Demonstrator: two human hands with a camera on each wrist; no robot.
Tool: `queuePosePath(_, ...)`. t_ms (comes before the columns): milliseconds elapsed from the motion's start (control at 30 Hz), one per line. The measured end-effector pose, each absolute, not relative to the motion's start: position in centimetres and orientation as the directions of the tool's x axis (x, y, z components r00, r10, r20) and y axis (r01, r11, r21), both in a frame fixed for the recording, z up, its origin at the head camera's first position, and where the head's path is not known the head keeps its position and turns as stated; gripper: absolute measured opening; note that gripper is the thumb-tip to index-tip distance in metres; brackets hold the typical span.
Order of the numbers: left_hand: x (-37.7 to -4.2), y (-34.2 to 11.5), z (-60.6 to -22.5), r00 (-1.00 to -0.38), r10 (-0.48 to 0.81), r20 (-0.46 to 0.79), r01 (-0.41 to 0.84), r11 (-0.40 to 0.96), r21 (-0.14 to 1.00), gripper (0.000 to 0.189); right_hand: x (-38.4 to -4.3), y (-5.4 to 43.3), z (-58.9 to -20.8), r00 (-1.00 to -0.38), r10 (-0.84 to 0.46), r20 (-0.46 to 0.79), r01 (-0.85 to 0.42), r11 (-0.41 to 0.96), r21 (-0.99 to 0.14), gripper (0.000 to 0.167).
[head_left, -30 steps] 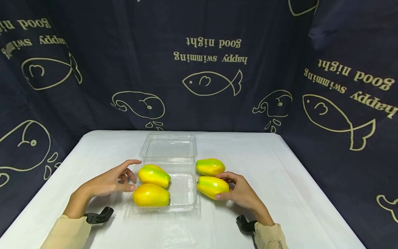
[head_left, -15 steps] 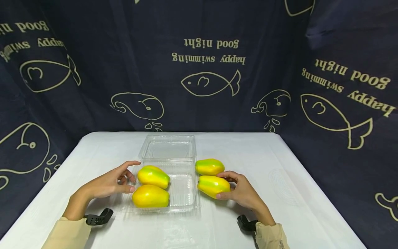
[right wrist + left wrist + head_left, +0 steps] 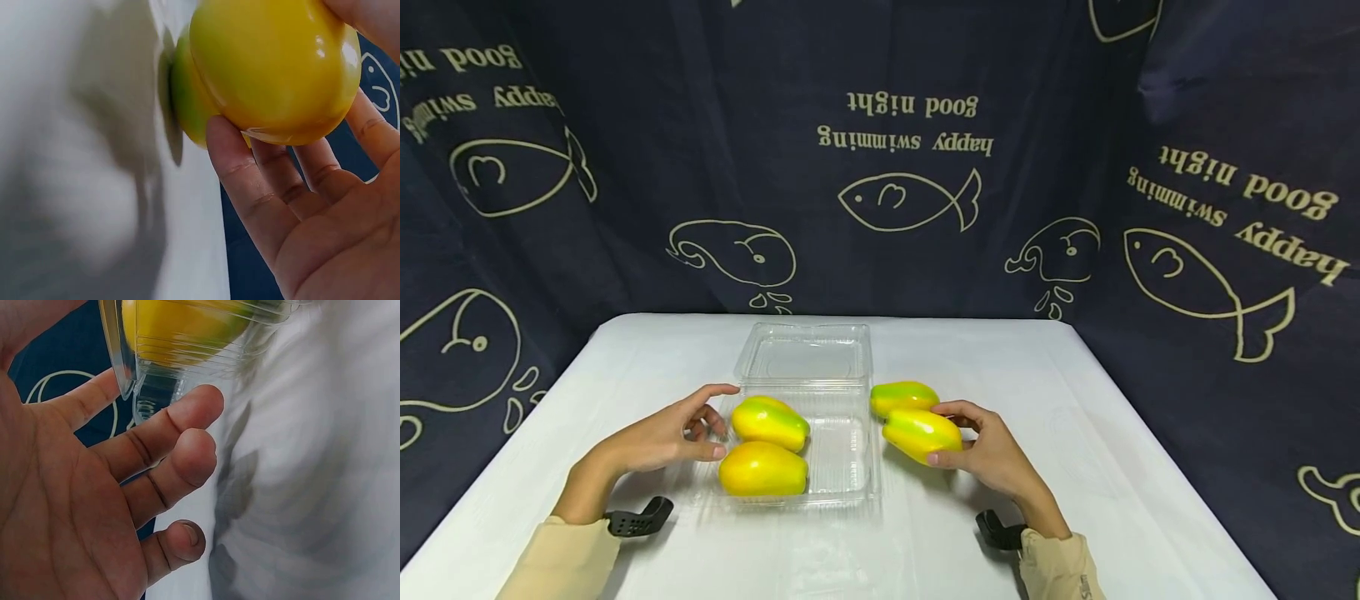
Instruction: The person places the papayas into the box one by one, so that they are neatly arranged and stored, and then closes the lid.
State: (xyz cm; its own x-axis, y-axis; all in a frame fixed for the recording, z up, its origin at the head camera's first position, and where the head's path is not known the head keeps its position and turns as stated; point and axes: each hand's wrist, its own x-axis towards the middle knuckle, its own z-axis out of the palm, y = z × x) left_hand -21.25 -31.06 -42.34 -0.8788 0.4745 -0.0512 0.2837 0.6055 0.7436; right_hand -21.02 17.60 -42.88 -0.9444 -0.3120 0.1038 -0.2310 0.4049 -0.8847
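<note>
My right hand (image 3: 992,448) grips a yellow-green papaya (image 3: 922,435) by its wide end, thumb on the near side and fingers on the far side. In the right wrist view this papaya (image 3: 275,69) is raised off the white surface. Another papaya (image 3: 904,397) lies just behind it on the table. A clear plastic clamshell box (image 3: 842,454) stands open, with two papayas (image 3: 767,469) side by side in its left half. My left hand (image 3: 658,437) is at the box's left side, fingers spread and relaxed, index and thumb tips right at the rim; it grips nothing.
The box's lid (image 3: 805,354) lies folded back toward the rear of the white-covered table (image 3: 1022,375). A dark blue curtain (image 3: 910,275) with fish prints hangs behind and at both sides. Black wrist cameras (image 3: 640,518) sit on both wrists.
My right hand has lifted the near right papaya and shifted it slightly back and to the right, so it now overlaps the one behind. My left hand stays in place.
</note>
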Motion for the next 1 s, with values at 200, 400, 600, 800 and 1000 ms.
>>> queuePosePath(200,-21.2,-31.0,-42.3,-0.878,0.475,-0.054,0.28,0.602,0.748,0.083,-21.2,17.4,-42.0,-0.95,-0.287,0.121,-0.237,0.414,-0.879,0.062)
queuePosePath(400,-21.2,-31.0,-42.5,-0.882,0.467,-0.057,0.274,0.607,0.746,0.083,-21.3,16.5,-40.7,-0.955,-0.243,0.17,-0.268,0.459,-0.847,0.062)
queuePosePath(600,-21.1,-31.1,-42.4,-0.878,0.476,-0.048,0.29,0.611,0.737,0.08,-22.1,15.3,-39.7,-0.951,-0.256,0.174,-0.271,0.418,-0.867,0.062)
queuePosePath(800,-20.9,-31.3,-42.2,-0.878,0.478,-0.036,0.301,0.608,0.734,0.081,-23.0,13.7,-38.6,-0.935,-0.294,0.2,-0.304,0.369,-0.878,0.063)
queuePosePath(1000,-21.1,-30.9,-42.3,-0.874,0.484,-0.043,0.299,0.604,0.739,0.08,-23.3,13.1,-37.6,-0.934,-0.29,0.209,-0.31,0.366,-0.877,0.063)
